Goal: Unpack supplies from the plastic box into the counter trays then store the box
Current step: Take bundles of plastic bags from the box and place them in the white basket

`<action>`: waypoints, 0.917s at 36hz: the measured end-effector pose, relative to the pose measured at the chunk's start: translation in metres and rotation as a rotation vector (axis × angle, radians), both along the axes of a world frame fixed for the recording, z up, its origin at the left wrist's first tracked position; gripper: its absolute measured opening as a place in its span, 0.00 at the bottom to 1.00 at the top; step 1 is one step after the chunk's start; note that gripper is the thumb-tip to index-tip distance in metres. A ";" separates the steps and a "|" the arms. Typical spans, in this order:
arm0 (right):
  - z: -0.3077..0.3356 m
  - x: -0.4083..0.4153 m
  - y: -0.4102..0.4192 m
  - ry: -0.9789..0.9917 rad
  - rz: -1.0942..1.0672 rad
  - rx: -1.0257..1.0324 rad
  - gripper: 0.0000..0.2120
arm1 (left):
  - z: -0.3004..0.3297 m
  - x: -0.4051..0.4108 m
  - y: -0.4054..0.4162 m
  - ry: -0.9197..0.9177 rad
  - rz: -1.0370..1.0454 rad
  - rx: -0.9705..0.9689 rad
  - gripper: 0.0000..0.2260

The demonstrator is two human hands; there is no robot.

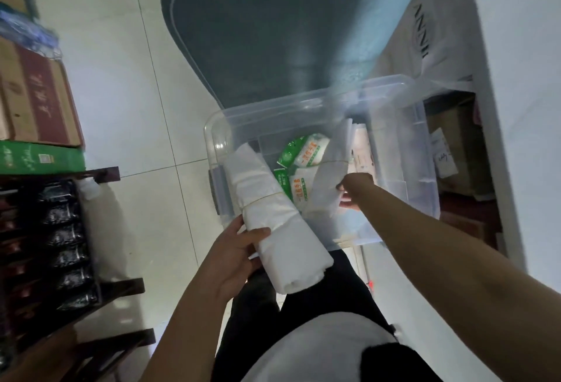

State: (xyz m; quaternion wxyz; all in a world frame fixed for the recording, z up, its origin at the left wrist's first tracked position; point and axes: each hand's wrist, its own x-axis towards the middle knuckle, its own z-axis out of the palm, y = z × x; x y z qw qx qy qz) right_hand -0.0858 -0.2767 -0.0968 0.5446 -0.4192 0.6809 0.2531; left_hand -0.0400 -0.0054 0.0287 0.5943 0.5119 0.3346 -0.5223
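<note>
A clear plastic box (pixel 394 114) stands on the tiled floor in front of me, its blue lid (pixel 288 23) tipped up behind it. My left hand (pixel 233 257) grips a white roll of bags (pixel 273 220) bound with a rubber band, its far end lying over the box's near left rim. Inside the box, my right hand (pixel 353 190) grips a second white banded bundle (pixel 331 166). Green and white packets (pixel 300 154) lie on the box's bottom between the two bundles.
Cardboard cartons (pixel 36 99) and a green box (pixel 39 158) are stacked at the left above a dark wooden rack (pixel 60 245) of black packs. A white counter side (pixel 498 108) rises at the right, with boxes in its shelf opening.
</note>
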 end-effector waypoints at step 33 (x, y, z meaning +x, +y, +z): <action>0.346 -0.351 0.078 -0.586 -0.569 -0.669 0.13 | 0.139 -0.086 -0.076 -0.440 -0.863 -0.647 0.35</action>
